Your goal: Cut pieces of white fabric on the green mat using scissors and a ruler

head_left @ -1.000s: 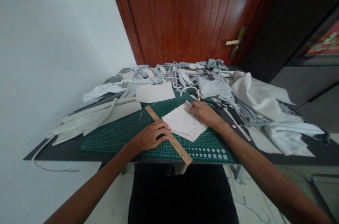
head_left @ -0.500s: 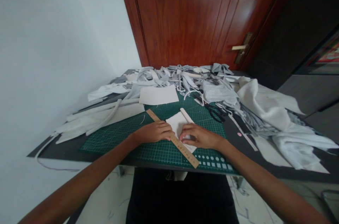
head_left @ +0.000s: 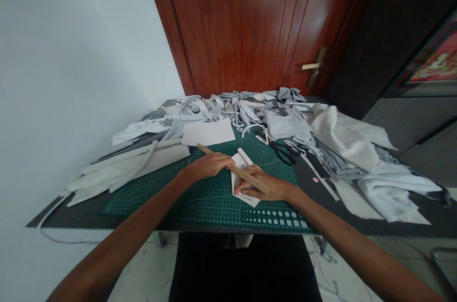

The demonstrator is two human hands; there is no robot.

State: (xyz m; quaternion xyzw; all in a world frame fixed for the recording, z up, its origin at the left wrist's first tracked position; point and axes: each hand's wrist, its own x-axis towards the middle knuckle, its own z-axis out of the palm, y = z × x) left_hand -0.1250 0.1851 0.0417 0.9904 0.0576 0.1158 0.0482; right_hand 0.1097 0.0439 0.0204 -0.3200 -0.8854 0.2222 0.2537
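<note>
A wooden ruler point(head_left: 250, 178) is lifted off the green cutting mat point(head_left: 171, 192) and tilted on its edge. My left hand point(head_left: 209, 166) grips it near the middle, fingers closed round it. Beneath it lies a folded piece of white fabric point(head_left: 240, 187). My right hand point(head_left: 266, 188) sits on that fabric with its fingers curled on the cloth, under the ruler's near end. A rolled edge of the fabric point(head_left: 244, 156) points toward the back.
Black scissors point(head_left: 283, 151) lie on the mat's right side. A white rectangular sheet point(head_left: 208, 131) rests at the back of the mat. Heaps of white and grey fabric scraps point(head_left: 342, 149) cover the back and right. Long white strips point(head_left: 132, 164) lie left. A wooden door point(head_left: 257, 25) stands behind.
The ruler has come up off the mat in my left hand. The white fabric has been folded smaller and drawn in, and my right hand has moved from its far corner onto it.
</note>
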